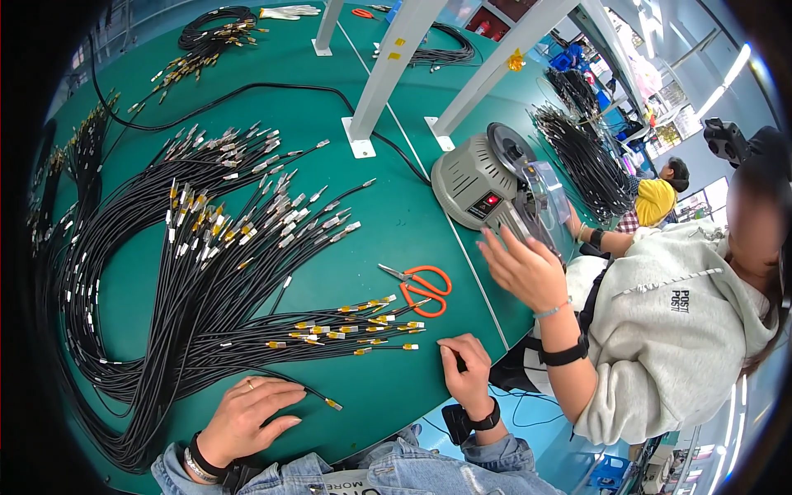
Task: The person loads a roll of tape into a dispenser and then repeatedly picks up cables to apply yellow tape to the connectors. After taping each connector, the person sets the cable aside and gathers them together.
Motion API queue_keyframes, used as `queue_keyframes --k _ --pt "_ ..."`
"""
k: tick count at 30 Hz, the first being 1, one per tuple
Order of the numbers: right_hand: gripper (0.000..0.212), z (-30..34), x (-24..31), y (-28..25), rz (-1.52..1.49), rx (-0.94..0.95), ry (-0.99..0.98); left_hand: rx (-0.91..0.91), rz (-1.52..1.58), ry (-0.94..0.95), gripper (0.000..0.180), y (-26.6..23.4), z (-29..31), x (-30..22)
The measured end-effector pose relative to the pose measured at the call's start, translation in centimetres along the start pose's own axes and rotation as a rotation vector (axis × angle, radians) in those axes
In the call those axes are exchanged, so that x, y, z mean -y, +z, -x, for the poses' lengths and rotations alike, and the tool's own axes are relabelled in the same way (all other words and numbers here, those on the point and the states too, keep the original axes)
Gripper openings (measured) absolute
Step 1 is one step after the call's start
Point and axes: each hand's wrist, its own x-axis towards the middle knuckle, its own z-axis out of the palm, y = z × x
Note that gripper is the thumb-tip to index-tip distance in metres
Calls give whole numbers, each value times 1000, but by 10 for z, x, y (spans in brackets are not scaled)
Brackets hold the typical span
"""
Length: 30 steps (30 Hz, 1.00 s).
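My left hand (252,418) lies palm down at the near edge of the green table, open, its fingers stretched out and its thumb apart. Just past its fingertips, one black cable (318,393) ends in a yellow-tagged tip. My right hand (467,373) rests at the table edge further right, fingers curled in, with nothing showing between them. Ahead of it, a bundle of black cables (247,351) points its yellow and white tagged ends rightward. Scissors with orange handles (427,290) lie beyond those ends, touching neither hand.
A large looped cable bundle (91,272) fills the left side. At the right stands a grey machine (474,188) with a lit red switch; a co-worker's hand (528,272) is raised beside it. White posts (360,136) rise from the table, and more cables (577,157) lie beyond.
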Motion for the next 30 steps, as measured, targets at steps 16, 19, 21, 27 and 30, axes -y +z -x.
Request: queue_keyframes --k 16,19,21,27,30 --pt "9 0 -1 2 62 -6 -40 8 4 4 32 3 -1 4" --pt "9 0 -1 1 67 -5 -43 2 8 7 33 3 -1 4" --pt "9 0 0 1 69 -5 -44 -2 11 8 33 4 -1 4" --pt "10 0 -1 3 70 -2 -37 0 4 9 33 4 0 5" --pt "10 0 0 1 75 -3 -37 2 7 11 34 3 -1 4"
